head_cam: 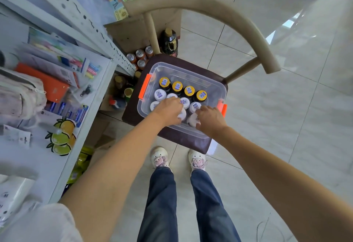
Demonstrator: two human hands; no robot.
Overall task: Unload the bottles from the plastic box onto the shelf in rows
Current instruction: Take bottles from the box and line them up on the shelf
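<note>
Both hands (169,109) grip upright, caps-up bottles (182,114).

Bright, even daylight, glare on the floor tiles (286,22), wide-angle bending, perhaps motion blur at left edge.

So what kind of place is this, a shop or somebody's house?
Probably a small shop or its stockroom. A white metal shelf holds packaged pens and batteries, drink cans stand on the floor, and the plastic box holds bottles with barcode stickers on their caps.
</note>
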